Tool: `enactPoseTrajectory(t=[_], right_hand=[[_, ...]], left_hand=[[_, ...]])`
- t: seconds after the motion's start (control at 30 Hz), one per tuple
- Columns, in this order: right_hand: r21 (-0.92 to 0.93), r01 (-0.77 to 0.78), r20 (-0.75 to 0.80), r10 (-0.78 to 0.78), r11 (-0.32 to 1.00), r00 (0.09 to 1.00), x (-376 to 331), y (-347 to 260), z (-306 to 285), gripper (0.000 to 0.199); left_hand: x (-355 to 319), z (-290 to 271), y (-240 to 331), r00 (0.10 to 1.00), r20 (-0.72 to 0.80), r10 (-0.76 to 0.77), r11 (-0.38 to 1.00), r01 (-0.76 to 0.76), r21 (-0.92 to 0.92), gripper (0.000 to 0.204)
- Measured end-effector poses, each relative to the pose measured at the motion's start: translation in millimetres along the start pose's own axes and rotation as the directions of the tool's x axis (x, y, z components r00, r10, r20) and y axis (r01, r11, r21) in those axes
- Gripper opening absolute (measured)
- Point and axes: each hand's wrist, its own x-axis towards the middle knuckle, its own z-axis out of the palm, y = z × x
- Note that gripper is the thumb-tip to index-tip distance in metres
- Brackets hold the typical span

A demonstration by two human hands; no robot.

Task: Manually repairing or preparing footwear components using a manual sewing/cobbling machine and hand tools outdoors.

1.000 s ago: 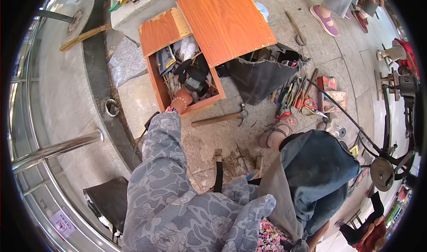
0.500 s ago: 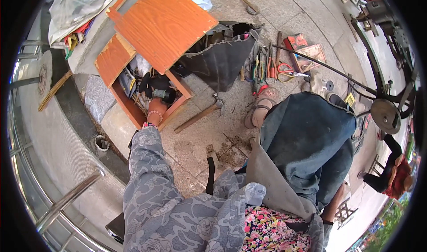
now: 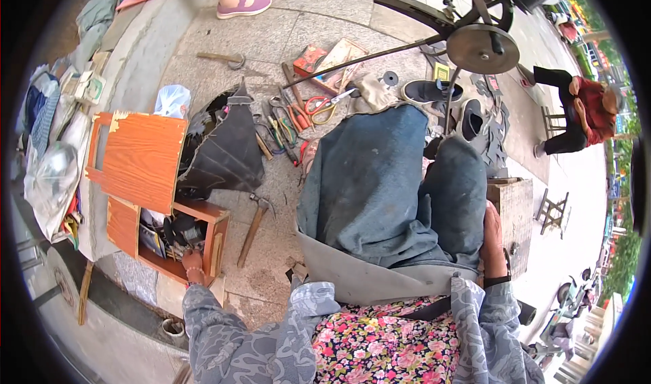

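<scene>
At the left, my left hand (image 3: 194,261) reaches down into an orange-brown wooden box (image 3: 218,238), its wrist circled by a pink bead bracelet. Its fingertips are lost among dark items in the box, so its grip is hidden. A dark jar-like item (image 3: 194,231) lies just beyond the fingers. The box's orange wood-grain lid panels (image 3: 139,160) are swung back. My right hand (image 3: 493,238) lies flat along my right thigh, next to a weathered wooden block (image 3: 513,214). A blue-grey apron (image 3: 373,187) covers my lap.
Right of the box lies a hammer (image 3: 253,231). Beyond it stand a black bag (image 3: 227,157), pliers, orange-handled scissors (image 3: 319,107) and a red box (image 3: 313,60). Dark shoes (image 3: 431,91) lie ahead near an iron machine with a wheel (image 3: 482,48). A person (image 3: 588,112) sits at right.
My view has turned to the right, bringing my right hand, the shoes and the seated person further into view. My left hand is still inside the wooden box.
</scene>
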Motion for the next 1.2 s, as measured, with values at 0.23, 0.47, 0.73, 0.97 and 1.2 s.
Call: enactPoseTrajectory(t=[0.23, 0.47, 0.73, 0.97, 1.2], right_hand=[[-0.073, 0.282, 0.065, -0.278, 0.957, 0.958, -38.3, 10.7, -18.4, 0.041], [0.408, -0.183, 0.071, 0.169, 0.894, 0.983, -38.3, 47.7, -15.5, 0.053], [0.271, -0.132, 0.064, 0.119, 0.954, 0.991, -27.2, 63.9, -13.1, 0.056], [0.259, -0.235, 0.013, 0.24, 0.937, 0.971, -31.0, 53.3, -11.8, 0.063], [0.281, -0.246, 0.046, 0.242, 0.928, 0.969, -25.5, 42.6, -3.0, 0.067]], left_hand=[[-86.9, -2.9, 87.2, 0.879, -0.436, 0.193, 0.981, -0.166, 0.098, 0.038], [-155.0, 41.2, 93.4, 0.947, -0.178, 0.268, 0.963, -0.256, 0.084, 0.051], [-234.9, 89.2, 117.4, 0.93, 0.146, 0.336, 0.935, -0.348, 0.063, 0.04], [-236.3, 84.4, 196.6, 0.801, 0.254, 0.542, 0.84, -0.509, -0.188, 0.035], [-175.3, 14.4, 188.8, 0.939, -0.146, 0.312, 0.882, -0.344, -0.324, 0.028]])
